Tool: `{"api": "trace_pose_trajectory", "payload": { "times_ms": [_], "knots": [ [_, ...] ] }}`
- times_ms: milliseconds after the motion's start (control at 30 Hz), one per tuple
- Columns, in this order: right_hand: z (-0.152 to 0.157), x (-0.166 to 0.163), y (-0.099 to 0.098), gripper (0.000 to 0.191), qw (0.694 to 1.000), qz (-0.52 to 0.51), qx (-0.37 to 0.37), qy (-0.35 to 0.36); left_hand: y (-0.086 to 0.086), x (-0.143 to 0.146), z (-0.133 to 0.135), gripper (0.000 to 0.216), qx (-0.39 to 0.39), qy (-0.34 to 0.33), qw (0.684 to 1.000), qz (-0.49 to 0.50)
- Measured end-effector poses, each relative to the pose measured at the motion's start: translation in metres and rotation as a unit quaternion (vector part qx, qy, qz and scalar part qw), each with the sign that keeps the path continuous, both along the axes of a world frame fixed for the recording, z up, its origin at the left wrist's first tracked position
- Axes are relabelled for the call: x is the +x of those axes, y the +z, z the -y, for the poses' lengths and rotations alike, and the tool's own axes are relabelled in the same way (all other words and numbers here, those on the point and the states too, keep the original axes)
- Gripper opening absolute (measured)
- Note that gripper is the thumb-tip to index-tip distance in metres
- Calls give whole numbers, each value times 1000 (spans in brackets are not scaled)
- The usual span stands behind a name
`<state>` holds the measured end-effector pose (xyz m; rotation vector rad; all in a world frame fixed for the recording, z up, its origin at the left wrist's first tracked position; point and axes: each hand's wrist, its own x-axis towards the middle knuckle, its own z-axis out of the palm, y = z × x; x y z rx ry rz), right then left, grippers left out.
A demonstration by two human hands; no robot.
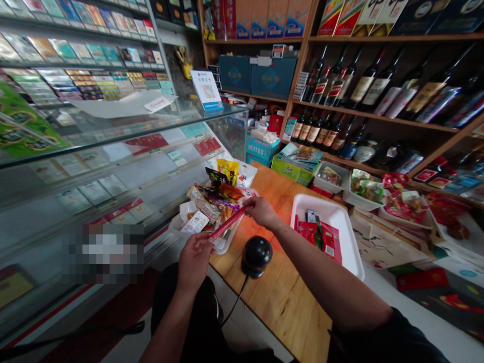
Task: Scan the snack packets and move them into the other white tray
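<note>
In the head view, the left hand (195, 256), low centre of the frame, pinches one end of a slim red packet (229, 222); the right hand (261, 212) grips the other end, near the middle. The packet slants above a white basket (222, 248) filled with colourful snack bags (212, 196). A round black scanner (257, 252) stands on the wooden table (298, 297) just below. Right of centre, a white tray (353, 259) holds red packages (329, 241).

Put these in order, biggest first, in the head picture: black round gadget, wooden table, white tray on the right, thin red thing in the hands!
1. wooden table
2. white tray
3. black round gadget
4. thin red thing, long but covering least
</note>
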<state>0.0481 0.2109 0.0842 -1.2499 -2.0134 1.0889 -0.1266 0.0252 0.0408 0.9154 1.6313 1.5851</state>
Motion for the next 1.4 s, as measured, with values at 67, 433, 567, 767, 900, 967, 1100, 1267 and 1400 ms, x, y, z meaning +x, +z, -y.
{"api": "trace_pose_trajectory", "payload": {
  "times_ms": [67, 433, 567, 767, 900, 967, 1100, 1267, 1400],
  "knots": [
    [8, 12, 0, 22, 998, -52, -30, -8, 10, 1, 1, 37, 12, 16, 1000, -1],
    [59, 83, -3, 27, 962, -226, -86, -124, 29, 38, -9, 42, 44, -36, 998, 34],
    [73, 103, -8, 28, 945, -264, -104, -160, 27, 55, -20, 42, 53, -44, 997, 46],
    [85, 121, -14, 33, 937, -283, -106, -175, 23, 70, -38, 45, 76, -38, 995, 48],
    [88, 126, -20, 32, 938, -274, -104, -184, 27, 74, -46, 44, 76, -51, 994, 64],
    [87, 127, -23, 30, 940, -266, -100, -190, 28, 75, -50, 44, 78, -52, 993, 72],
    [84, 126, -29, 29, 932, -278, -108, -206, 26, 75, -58, 49, 80, -55, 992, 78],
    [81, 123, -39, 28, 936, -257, -112, -215, 21, 73, -65, 46, 72, -44, 994, 66],
    [80, 121, -47, 33, 941, -220, -113, -230, 17, 72, -70, 44, 65, -35, 995, 63]
  ]
}}
